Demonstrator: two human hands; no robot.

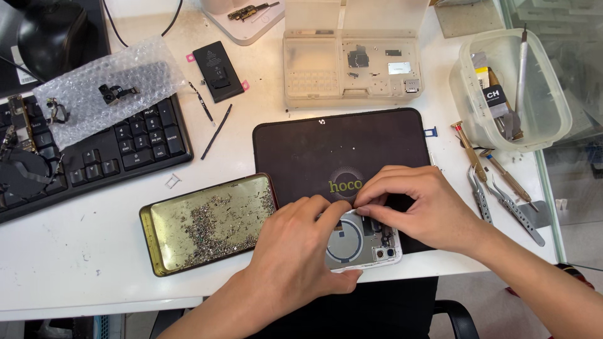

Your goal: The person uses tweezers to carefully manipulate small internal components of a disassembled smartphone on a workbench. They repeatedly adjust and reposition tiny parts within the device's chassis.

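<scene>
Left hand point(295, 251) clasped the opened phone shell point(361, 242) from 9 o'clock; right hand point(418, 204) pinched a small part on its top edge. Shell lay at the black mat's point(326, 150) 6 o'clock edge. Gold tin of screws point(207, 223) at 9 o'clock, clear parts box point(352, 66) at 12 o'clock

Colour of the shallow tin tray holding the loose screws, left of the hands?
Gold-yellow tin tray with a dark rim, littered with silvery screws. Head view shows it best.
</scene>
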